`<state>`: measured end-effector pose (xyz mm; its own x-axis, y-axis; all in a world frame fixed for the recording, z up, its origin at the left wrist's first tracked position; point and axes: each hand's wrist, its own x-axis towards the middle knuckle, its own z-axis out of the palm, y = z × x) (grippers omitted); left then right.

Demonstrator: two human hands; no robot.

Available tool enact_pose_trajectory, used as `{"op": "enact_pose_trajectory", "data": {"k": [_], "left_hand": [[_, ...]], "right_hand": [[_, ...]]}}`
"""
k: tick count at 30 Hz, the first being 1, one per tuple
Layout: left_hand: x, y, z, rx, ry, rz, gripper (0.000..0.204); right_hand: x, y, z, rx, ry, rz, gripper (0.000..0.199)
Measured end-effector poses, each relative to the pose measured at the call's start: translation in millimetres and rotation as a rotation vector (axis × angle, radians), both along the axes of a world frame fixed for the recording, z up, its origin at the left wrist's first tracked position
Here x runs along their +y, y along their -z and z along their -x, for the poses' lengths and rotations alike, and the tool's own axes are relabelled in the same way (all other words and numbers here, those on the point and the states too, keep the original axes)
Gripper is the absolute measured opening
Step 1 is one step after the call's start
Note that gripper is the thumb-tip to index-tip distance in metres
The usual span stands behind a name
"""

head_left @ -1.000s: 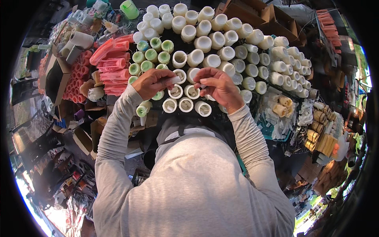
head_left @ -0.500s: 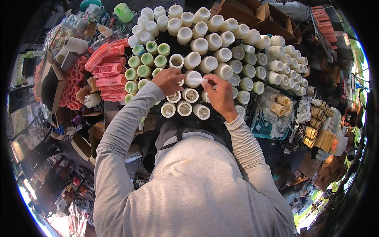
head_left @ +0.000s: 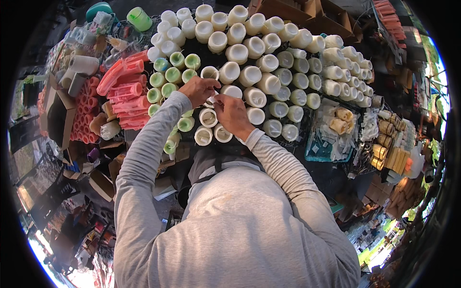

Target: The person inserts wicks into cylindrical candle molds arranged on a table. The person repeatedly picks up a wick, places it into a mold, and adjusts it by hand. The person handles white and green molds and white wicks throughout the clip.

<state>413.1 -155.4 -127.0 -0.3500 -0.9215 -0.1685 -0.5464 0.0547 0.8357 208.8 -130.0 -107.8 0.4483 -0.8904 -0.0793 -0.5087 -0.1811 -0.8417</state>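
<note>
My left hand (head_left: 199, 91) is over the front of a crowd of candles, fingers curled in a pinch beside a hollow white candle (head_left: 209, 72); what they hold, if anything, is hidden. Close against it, my right hand (head_left: 235, 116) has its thumb and forefinger closed on a small white piece (head_left: 212, 99), partly covered by the fingers. Below the hands stand hollow white candles (head_left: 203, 136) with pale bits inside. Green candles (head_left: 173, 75) with wicks lie left of my left hand, and cream candles (head_left: 269, 83) fill the space beyond and right.
Pink wax-like tubes (head_left: 128, 103) are piled at the left. A teal tray (head_left: 318, 154) with plastic bags and yellowish pieces sits at the right, near bundled tan sticks (head_left: 396, 156). Cardboard boxes (head_left: 331, 19) stand at the back. A green cup (head_left: 139, 19) is far left.
My right hand has moved left, bringing the white piece to my left hand. My left hand has shifted slightly left and stays pinched. The view has shifted a little.
</note>
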Motion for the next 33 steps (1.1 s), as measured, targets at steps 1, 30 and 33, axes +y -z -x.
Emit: {"op": "enact_pose_trajectory", "data": {"k": [1, 30, 33], "left_hand": [[-0.9, -0.4, 0.0, -0.001, 0.008, -0.012, 0.028], [19.5, -2.5, -12.4, -0.012, -0.094, 0.094, 0.025], [29.2, 5.9, -15.3, -0.115, -0.116, 0.211, 0.027]], "right_hand": [[-0.8, 3.2, -2.2, 0.006, 0.010, -0.058, 0.018], [-6.8, -9.9, 38.2, 0.046, 0.031, -0.168, 0.020], [-0.9, -3.6, 37.5, -0.067, 0.083, -0.212, 0.017]]}}
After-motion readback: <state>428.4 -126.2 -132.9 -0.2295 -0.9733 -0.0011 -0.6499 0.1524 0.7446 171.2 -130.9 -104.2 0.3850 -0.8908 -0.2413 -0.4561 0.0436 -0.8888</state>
